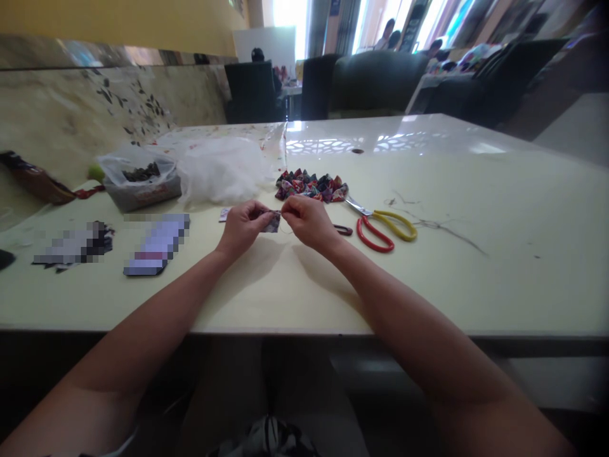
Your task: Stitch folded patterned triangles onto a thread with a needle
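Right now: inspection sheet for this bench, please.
Surface: pale glossy table, loose threads at right.
Job's things: small patterned fabric piece pinched between both hands; pile of folded fabric pieces behind.
Clutter: red-and-yellow scissors, white stuffing, plastic bag, blurred items at left.
Grippers: left hand and right hand closed on the piece.
Cables: nothing seen.
Surroundings: dark chairs, people far back.

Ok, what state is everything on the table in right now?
Left hand: pinching the fabric piece.
Right hand: fingers closed at its edge, thread barely visible.
Scissors: lying flat, blades shut.
Pile of folded fabric pieces: heaped, untouched.
Plastic bag: open on top.
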Motion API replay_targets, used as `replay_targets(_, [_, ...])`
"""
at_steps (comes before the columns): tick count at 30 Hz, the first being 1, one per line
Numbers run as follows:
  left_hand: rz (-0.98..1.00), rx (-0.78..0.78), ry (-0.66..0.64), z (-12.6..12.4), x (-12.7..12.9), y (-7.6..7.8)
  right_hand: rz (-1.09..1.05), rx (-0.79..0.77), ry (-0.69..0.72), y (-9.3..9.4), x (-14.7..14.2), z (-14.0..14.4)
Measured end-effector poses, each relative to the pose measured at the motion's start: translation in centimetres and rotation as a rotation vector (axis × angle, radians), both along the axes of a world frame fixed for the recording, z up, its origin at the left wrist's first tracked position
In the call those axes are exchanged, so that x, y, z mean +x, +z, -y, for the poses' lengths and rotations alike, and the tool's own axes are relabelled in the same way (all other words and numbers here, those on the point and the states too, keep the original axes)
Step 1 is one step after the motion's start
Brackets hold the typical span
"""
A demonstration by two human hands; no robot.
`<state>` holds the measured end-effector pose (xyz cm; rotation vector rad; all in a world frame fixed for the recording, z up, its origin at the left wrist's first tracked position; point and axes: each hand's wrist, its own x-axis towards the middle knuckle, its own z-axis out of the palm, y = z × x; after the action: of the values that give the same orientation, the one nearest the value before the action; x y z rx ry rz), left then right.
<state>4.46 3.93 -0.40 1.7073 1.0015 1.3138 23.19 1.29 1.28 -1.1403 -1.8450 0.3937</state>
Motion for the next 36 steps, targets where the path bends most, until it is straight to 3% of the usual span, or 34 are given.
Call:
replay_targets(8, [0.167,-0.188,-0.086,0.0,0.1,0.2,-0.051,-0.024,0.021,-0.1,0.3,-0.2])
replay_targets(36, [0.309,-0.42,-0.172,0.1,0.0,1.2,-0.289,-0.182,0.199,-0.8,1.0,-0.8])
